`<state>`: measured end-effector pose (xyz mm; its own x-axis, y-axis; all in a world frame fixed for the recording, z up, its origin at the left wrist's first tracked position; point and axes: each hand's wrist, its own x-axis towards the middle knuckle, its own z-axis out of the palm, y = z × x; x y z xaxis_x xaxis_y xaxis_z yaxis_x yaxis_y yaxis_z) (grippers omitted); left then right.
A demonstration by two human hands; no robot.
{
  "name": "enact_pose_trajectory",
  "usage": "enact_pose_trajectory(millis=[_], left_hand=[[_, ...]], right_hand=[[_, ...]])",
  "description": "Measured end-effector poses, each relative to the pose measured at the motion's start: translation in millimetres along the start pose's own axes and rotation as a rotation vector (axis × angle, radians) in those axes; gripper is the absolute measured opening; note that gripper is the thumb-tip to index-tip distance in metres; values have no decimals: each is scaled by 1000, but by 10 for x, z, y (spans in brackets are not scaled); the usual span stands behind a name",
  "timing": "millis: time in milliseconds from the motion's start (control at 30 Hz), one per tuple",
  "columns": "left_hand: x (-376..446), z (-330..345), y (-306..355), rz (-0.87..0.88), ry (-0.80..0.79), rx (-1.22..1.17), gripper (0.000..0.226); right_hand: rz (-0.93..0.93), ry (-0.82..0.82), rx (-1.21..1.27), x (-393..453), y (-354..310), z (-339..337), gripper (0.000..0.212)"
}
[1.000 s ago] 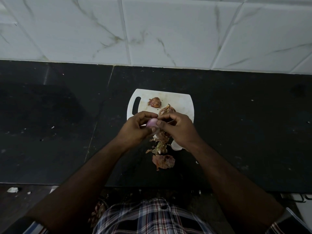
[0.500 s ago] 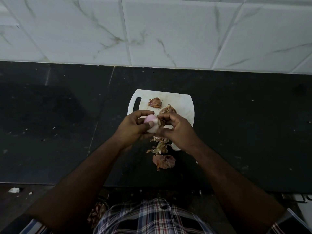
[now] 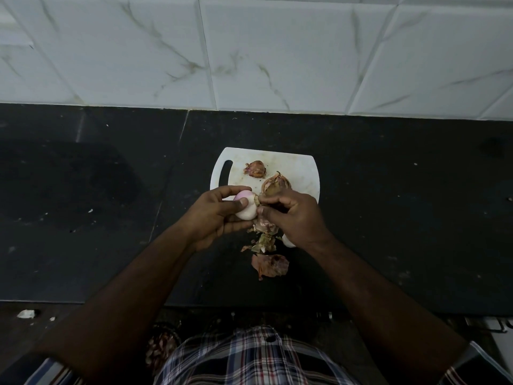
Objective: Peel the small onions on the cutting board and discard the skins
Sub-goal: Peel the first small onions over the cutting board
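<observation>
A peeled onion (image 3: 244,205) is held in the left hand (image 3: 219,215), thumb pressed across its pale flesh and fingers curled behind, so that its end is presented to the right hand (image 3: 291,215), whose fingertips are pinched on a scrap of skin (image 3: 258,201) at that end, apparently to strip the last of it. The work is done just above the near edge of the board (image 3: 302,168), likely so that peelings drop in one place: a trail of skins (image 3: 268,254) is seen below the hands on the tabletop (image 3: 402,218). Two unpeeled onions (image 3: 255,169) are left on the board behind. Compared with a second ago, more bare flesh is shown, the onion has been turned in the left hand, and the hands have shifted slightly leftward.
</observation>
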<state>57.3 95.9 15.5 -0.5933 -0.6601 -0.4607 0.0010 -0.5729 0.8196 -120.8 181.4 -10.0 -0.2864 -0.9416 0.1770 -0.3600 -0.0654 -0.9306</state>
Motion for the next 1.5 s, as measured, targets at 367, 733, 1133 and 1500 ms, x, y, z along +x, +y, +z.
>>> enact_pose_trajectory(millis=[367, 733, 1133, 1500], left_hand=[[-79, -72, 26, -116, -107, -9, 37], [-79, -178, 21, -190, -96, -311, 38], [-83, -87, 38, -222, -71, -310, 35], [-67, -14, 37, -131, -27, -106, 44]], right_hand=[[65, -26, -132, 69, -95, -114, 14], [174, -311, -466, -87, -183, -149, 19], [81, -242, -491, 69, -556, -159, 41], [-6, -271, -369, 198, -595, -68, 25]])
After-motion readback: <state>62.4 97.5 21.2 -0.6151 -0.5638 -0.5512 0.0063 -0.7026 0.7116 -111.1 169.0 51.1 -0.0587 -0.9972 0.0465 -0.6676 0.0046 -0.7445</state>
